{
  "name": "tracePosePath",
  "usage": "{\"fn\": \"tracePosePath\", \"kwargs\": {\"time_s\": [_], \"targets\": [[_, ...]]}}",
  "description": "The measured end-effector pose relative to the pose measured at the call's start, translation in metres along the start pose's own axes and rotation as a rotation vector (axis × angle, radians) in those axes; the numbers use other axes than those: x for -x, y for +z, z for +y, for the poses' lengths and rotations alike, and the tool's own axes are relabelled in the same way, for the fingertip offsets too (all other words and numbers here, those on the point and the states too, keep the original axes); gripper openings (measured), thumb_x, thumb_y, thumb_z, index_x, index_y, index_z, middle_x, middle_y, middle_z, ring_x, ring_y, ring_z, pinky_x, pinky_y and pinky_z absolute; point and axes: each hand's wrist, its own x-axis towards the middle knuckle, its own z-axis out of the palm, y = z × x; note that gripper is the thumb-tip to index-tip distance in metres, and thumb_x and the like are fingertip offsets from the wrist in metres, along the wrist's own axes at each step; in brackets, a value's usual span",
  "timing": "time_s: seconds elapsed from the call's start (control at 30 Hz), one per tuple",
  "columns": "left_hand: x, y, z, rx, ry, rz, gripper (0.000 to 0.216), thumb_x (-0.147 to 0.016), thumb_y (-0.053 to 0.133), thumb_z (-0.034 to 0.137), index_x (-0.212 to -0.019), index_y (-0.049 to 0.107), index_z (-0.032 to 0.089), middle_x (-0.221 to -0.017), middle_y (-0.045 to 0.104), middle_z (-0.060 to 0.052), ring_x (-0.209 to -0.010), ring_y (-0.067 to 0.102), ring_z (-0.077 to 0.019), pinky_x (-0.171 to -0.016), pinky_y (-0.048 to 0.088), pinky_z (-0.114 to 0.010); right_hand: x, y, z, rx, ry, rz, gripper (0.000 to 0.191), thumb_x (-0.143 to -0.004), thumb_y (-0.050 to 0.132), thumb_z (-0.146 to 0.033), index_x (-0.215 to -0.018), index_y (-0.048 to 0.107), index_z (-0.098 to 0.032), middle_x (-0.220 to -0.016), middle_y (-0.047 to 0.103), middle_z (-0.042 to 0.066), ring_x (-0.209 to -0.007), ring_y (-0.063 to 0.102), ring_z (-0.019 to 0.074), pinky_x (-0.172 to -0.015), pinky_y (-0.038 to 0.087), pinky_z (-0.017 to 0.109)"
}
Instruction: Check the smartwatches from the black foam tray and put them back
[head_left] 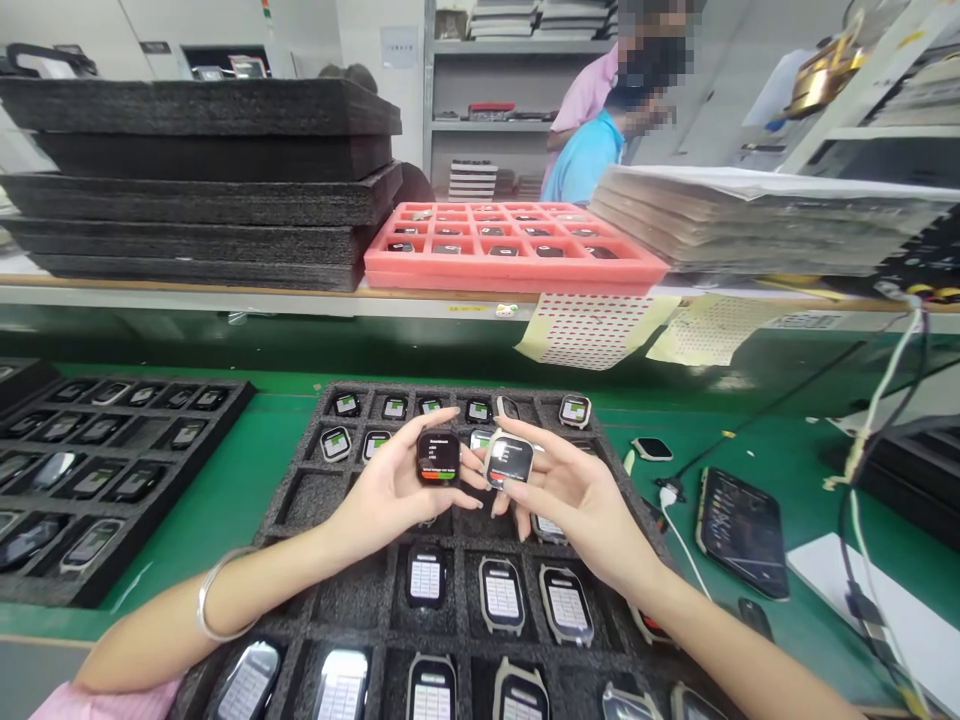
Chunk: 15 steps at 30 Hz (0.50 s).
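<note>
My left hand [379,490] is closed around the edges of a black smartwatch [438,456], its lit screen showing small white text and a red and green strip. In my right hand [589,495], a silver-rimmed smartwatch [511,460] is gripped, its screen facing up with text and some red near my thumb. Both watch bodies are side by side, without straps. Below them lies a black foam tray [349,597] with square pockets. Several watch bodies rest in the pockets, many with lit white screens, such as one silver watch [501,595].
A second black foam tray [240,400] of watches lies left. At right are a smartphone [742,535], a loose watch [652,449] and cables [686,550]. The shelf above holds stacked black foam [202,205] and a pink tray [517,272]. Two people [589,150] are behind it.
</note>
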Motion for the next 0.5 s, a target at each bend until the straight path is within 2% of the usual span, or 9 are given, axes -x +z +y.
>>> {"fn": "tracePosePath", "kwargs": {"time_s": [0.17, 0.33, 0.5], "targets": [[-0.0007, 0.0026, -0.0008, -0.055, -0.015, 0.047, 0.058, -0.079, 0.068, 0.019, -0.132, 0.044, 0.02, -0.097, 0.063, -0.008, -0.088, 0.064, -0.0226, -0.076, 0.058, -0.037, -0.0005, -0.0025, 0.0017, -0.04, -0.014, 0.004, 0.04, -0.084, 0.061, -0.024, -0.124, 0.056, -0.019, -0.083, 0.068, 0.007, -0.062, 0.065, 0.0188, -0.044, 0.051, 0.025], [-0.0002, 0.0033, -0.0015, -0.058, -0.005, 0.045, 0.052, -0.077, 0.067, 0.015, -0.126, 0.049, 0.02, -0.095, 0.063, -0.006, -0.083, 0.064, -0.0198, -0.074, 0.058, -0.036, -0.0005, -0.0004, 0.0023, 0.054, -0.008, 0.063, 0.031, -0.088, 0.061, -0.03, -0.116, 0.06, -0.017, -0.077, 0.067, 0.005, -0.05, 0.061, 0.0137, -0.038, 0.046, 0.02], [-0.0033, 0.0025, -0.0031, -0.09, -0.02, 0.073, 0.04, -0.085, 0.061, 0.024, -0.122, 0.049, 0.016, -0.081, 0.063, -0.005, -0.072, 0.064, -0.0175, -0.059, 0.058, -0.028, 0.0009, -0.0035, 0.004, 0.017, -0.013, -0.034, 0.034, -0.088, 0.057, -0.028, -0.121, 0.058, -0.018, -0.078, 0.067, 0.007, -0.056, 0.064, 0.0174, -0.041, 0.049, 0.023]]}}
